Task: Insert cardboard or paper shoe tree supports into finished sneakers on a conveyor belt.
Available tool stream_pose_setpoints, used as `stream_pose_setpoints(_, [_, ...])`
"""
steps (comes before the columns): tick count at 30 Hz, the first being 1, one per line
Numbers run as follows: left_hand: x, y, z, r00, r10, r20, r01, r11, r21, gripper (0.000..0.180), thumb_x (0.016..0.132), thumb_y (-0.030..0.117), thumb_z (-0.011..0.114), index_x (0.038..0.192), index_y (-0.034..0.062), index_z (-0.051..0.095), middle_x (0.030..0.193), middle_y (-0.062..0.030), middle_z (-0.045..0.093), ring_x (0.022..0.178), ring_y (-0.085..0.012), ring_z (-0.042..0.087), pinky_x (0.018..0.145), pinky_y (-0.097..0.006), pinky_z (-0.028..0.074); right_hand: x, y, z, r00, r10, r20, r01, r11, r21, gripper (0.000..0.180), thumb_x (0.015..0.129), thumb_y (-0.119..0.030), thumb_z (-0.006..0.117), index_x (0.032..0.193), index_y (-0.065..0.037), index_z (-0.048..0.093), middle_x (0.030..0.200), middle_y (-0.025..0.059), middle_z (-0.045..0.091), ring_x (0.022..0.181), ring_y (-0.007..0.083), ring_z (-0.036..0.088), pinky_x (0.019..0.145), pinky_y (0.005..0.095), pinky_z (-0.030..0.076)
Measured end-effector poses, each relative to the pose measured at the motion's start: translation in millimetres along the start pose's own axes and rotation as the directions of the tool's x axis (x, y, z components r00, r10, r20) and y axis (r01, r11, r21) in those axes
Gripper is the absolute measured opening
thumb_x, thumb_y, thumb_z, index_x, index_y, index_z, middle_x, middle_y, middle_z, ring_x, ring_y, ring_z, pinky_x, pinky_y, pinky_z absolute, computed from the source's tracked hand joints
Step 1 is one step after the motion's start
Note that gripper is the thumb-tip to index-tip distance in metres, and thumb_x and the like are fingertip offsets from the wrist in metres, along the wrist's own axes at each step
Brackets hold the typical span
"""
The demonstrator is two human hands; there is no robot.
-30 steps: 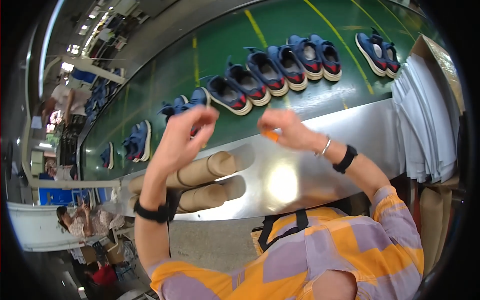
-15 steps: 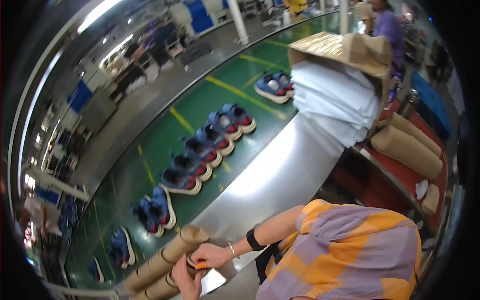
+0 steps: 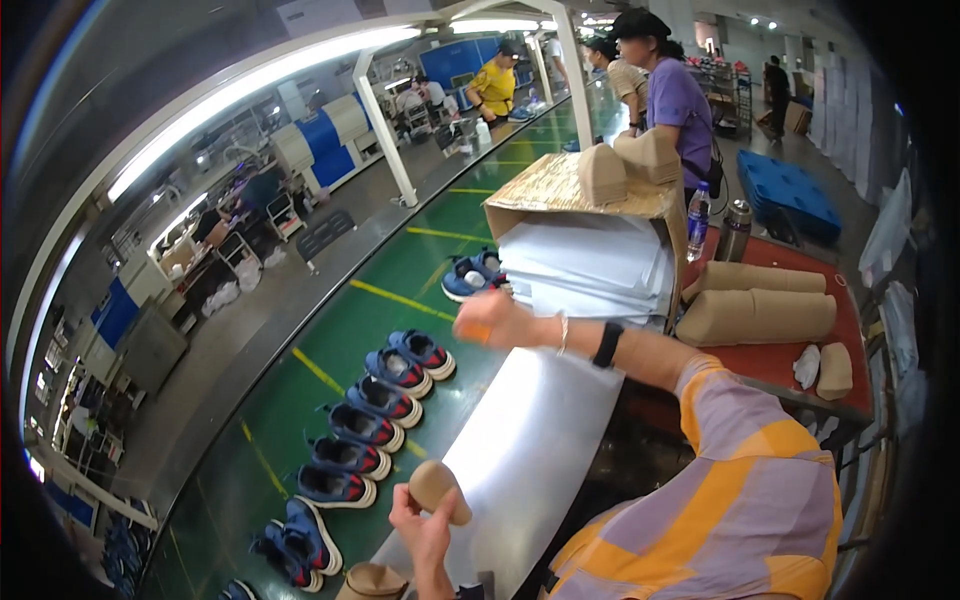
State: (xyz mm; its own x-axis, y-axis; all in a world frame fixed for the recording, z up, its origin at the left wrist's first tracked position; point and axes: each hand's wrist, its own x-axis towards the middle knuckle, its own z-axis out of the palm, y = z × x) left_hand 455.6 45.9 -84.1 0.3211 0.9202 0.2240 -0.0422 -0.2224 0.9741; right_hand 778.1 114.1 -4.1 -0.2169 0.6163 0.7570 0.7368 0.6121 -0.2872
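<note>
A factory line runs up the frame, its green belt carrying blue shoes. Since a moment ago your hands have parted: the left hand grips a tan paper wad low-centre, while the right hand reaches mid-frame, blurred, grip unclear.

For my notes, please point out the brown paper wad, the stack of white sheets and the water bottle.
brown paper wad (image 3: 436,488), head view, middle
stack of white sheets (image 3: 585,268), head view, front edge
water bottle (image 3: 697,220), head view, body

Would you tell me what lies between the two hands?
In the head view, only bare shiny metal tabletop lies between the left hand, holding a brown paper wad, and the right hand.
</note>
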Motion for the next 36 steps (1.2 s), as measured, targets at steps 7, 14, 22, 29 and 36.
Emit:
stream_pose_setpoints(7, [85.8,-41.5,83.2,0.991,-0.101,-0.090,0.070,0.953,-0.294,0.034,0.074,0.001,0.073,0.100,0.0009,0.052,0.097,-0.0067,0.062,0.089,-0.0138,0.059,0.080,-0.028,0.047,-60.8,186.8,-129.7,0.864,0.447,0.233,-0.218,0.747,-0.628,0.046,0.084,-0.022,0.061,0.125,-0.004,0.050,0.132,0.0169,0.047,0.124,0.0311,0.042,0.105,0.0369,0.033])
stream_pose_setpoints(14, [90.0,-110.5,89.8,0.960,-0.262,-0.094,0.218,0.918,-0.332,0.033,0.078,0.006,0.071,0.103,0.0033,0.049,0.096,-0.0091,0.064,0.085,-0.0145,0.061,0.074,-0.027,0.050,-73.6,224.4,-145.7,0.765,0.611,0.203,-0.500,0.763,-0.410,0.021,0.089,-0.020,0.056,0.101,-0.005,0.065,0.112,0.0151,0.061,0.104,0.0302,0.056,0.092,0.0365,0.042])
stream_pose_setpoints(22, [86.3,-115.7,86.1,0.910,-0.405,-0.092,0.306,0.804,-0.510,0.034,0.080,0.006,0.069,0.105,0.0033,0.046,0.099,-0.0109,0.063,0.087,-0.0160,0.061,0.076,-0.029,0.050,-30.2,93.1,-30.8,0.866,0.476,0.151,-0.467,0.880,-0.090,0.016,0.084,-0.004,0.052,0.094,-0.004,0.065,0.093,0.0073,0.055,0.092,0.0210,0.051,0.081,0.0294,0.041])
stream_pose_setpoints(29, [88.0,-105.2,87.4,0.952,-0.162,-0.261,0.039,0.906,-0.421,0.026,0.083,0.003,0.063,0.104,0.0034,0.047,0.095,-0.0061,0.060,0.085,-0.0116,0.058,0.076,-0.028,0.048,-65.6,-40.7,108.5,0.701,0.611,0.368,-0.711,0.560,0.425,0.022,0.095,-0.017,0.049,0.104,-0.002,0.062,0.096,0.0078,0.053,0.092,0.0158,0.052,0.083,0.0281,0.042])
stream_pose_setpoints(36, [74.6,-78.9,82.1,0.990,-0.081,-0.116,0.030,0.921,-0.389,0.034,0.082,-0.006,0.055,0.114,0.0005,0.049,0.100,-0.0040,0.060,0.088,-0.0130,0.058,0.077,-0.026,0.047,-32.0,-53.9,108.9,0.965,0.008,0.262,-0.052,0.985,0.163,0.055,0.082,-0.018,0.064,0.131,-0.007,0.043,0.124,0.0160,0.043,0.120,0.0336,0.042,0.098,0.0364,0.037])
